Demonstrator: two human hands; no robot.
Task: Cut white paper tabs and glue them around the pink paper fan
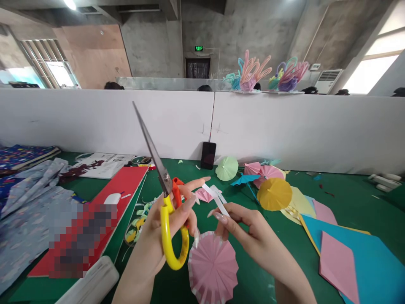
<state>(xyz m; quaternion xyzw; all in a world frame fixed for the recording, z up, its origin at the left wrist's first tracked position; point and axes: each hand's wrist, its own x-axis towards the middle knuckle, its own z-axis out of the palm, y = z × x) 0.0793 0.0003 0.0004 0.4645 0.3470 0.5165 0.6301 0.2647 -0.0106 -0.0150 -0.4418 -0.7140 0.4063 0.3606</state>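
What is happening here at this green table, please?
A person is making small paper umbrellas. The left hand holds yellow-handled scissors, blades shut and pointing up. The right hand pinches a thin white paper strip between its fingertips. Below the hands, a pleated pink paper circle lies on the green table. More paper umbrellas lie behind, among them a yellow paper umbrella and a light green paper umbrella. Flat coloured paper sheets lie to the right.

Scissors and paper strip held over green tabletop [348, 194].
Left hand [164, 228] grips yellow-handled scissors [164, 198], blades shut, pointing up; right hand [249, 232] pinches white paper strip [217, 198] above pink pleated paper circle [212, 268].
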